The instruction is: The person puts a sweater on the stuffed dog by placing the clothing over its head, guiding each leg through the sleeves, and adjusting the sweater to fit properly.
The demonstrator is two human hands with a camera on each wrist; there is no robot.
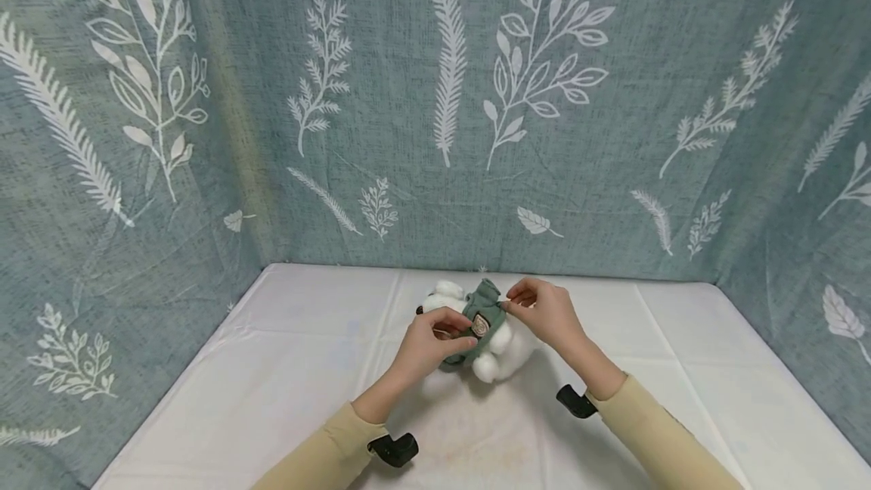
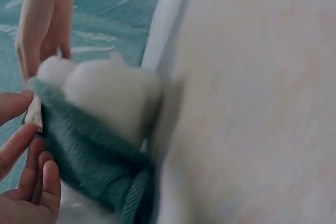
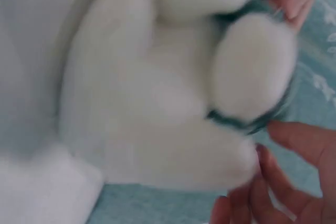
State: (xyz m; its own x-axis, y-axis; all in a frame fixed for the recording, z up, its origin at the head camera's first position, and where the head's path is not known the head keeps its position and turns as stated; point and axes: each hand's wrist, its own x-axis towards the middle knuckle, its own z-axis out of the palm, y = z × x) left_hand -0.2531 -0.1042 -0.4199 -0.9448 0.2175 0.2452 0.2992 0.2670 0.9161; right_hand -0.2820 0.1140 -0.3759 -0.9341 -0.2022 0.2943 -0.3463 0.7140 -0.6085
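Observation:
A white plush toy (image 1: 502,340) lies on its side on the white table, head to the left and round limbs to the right. A small green sweater (image 1: 485,297) with a brown-and-cream patch (image 1: 480,325) covers its upper body. My left hand (image 1: 435,340) pinches the sweater at the patch, thumb and forefinger on either side of it in the left wrist view. At the sweater's right edge, my right hand (image 1: 544,312) pinches the hem between thumb and forefinger. White plush limbs (image 3: 254,66) stick out of the green cloth in the right wrist view.
The white-covered table (image 1: 286,369) runs back to a blue-green curtain (image 1: 408,195) with white leaf prints, which also hangs along both sides. Black wrist cameras (image 1: 393,450) are strapped below both beige sleeves.

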